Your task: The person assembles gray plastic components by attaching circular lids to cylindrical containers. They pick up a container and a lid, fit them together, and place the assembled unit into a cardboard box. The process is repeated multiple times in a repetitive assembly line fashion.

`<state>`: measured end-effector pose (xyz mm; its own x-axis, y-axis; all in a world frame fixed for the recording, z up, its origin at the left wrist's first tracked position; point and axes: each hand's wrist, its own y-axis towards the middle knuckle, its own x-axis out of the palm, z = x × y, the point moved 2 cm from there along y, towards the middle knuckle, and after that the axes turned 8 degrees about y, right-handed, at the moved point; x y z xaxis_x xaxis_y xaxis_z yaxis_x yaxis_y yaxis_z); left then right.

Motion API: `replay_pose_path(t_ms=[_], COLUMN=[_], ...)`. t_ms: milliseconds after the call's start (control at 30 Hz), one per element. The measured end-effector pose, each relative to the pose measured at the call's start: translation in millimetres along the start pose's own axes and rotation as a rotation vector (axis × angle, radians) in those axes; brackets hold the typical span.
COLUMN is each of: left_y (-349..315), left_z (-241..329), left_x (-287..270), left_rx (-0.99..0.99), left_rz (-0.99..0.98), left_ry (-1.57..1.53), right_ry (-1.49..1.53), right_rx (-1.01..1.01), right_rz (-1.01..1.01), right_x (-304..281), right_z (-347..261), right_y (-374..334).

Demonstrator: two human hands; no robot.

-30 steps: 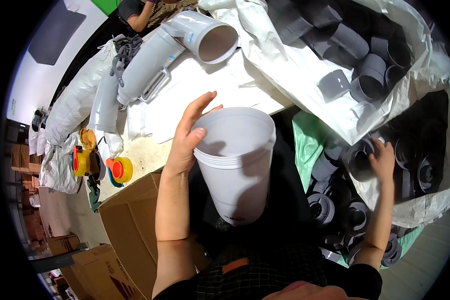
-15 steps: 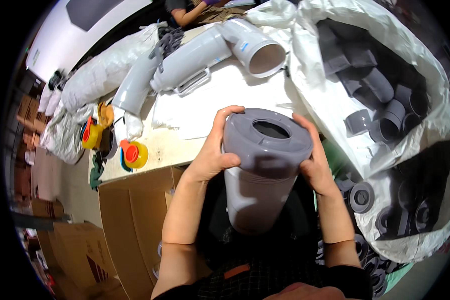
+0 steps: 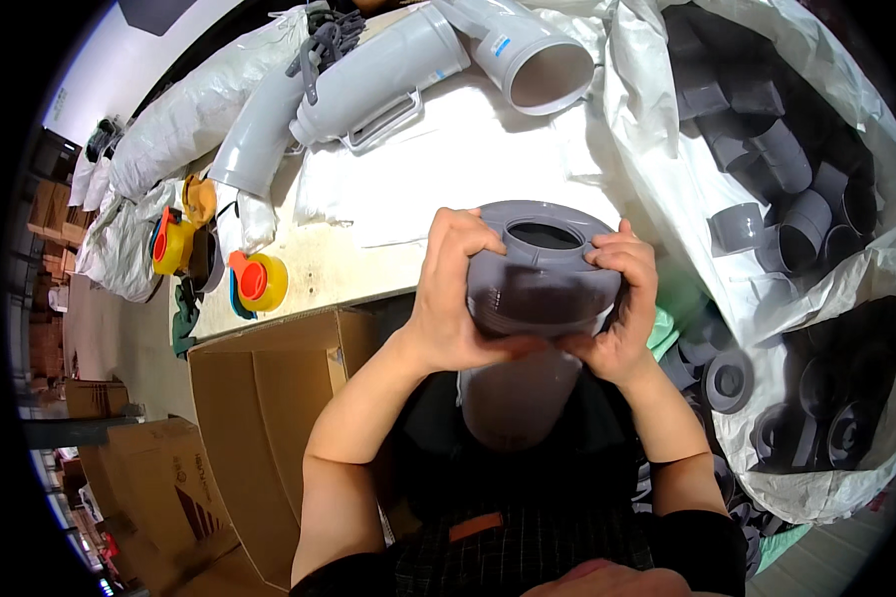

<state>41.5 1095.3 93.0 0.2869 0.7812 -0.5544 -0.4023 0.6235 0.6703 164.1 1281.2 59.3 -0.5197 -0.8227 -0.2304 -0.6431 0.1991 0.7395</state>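
Observation:
Upright in front of my body is a light grey plastic bottle body [image 3: 518, 403], with a dark grey plastic collar [image 3: 545, 289] on its top. The collar is wide and rounded, with a round opening in its upper face. My left hand [image 3: 453, 298] wraps the collar's left side, fingers on the top and thumb below the rim. On the other side my right hand [image 3: 622, 303] grips it likewise, its fingertips curled over the top edge. Both thumbs come close together beneath the collar. The seam between collar and body is largely hidden by my hands.
Grey handled bottles [image 3: 383, 85] and white sheets [image 3: 448, 189] lie on the table. Yellow caps with red parts [image 3: 262, 283] sit at its left edge. A cardboard box [image 3: 259, 428] stands below left. White sacks [image 3: 657, 149] of dark grey parts are at right.
Both hands have shifted their grip: fingers now curl over the collar's top and the thumbs have moved inward beneath it. The collar and body tilt differently, and the view has shifted slightly.

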Motion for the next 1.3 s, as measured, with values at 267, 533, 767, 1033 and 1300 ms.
replay_pose_path(t_ms=[267, 533, 767, 1033, 1300], left_y=[4.6, -41.5, -122.3, 21.3, -9.0], left_z=[-7.0, -20.1, 3.8, -83.5, -224.8], left_x=[17.0, 35.3, 20.7, 79.8, 106.2], left_rx=[-0.111, -0.441, -1.232, -0.414, -0.779], left_rz=[0.128, 0.371, -0.425, -0.018, -0.118], left_ry=[-0.122, -0.334, -0.400, 0.154, 0.371], right_ry=[-0.142, 0.037, 1.477, 1.789, 1.280], right_rx=[0.084, 0.176, 0.294, 0.095, 0.917], right_rz=[-0.020, 0.124, 0.439, 0.311, 0.298], right_x=[13.1, -14.5, -103.9, -66.0, -38.8], right_z=[-24.0, -25.1, 73.7, 110.1, 140.9], right_y=[14.2, -0.7, -81.7, -57.5, -15.3])
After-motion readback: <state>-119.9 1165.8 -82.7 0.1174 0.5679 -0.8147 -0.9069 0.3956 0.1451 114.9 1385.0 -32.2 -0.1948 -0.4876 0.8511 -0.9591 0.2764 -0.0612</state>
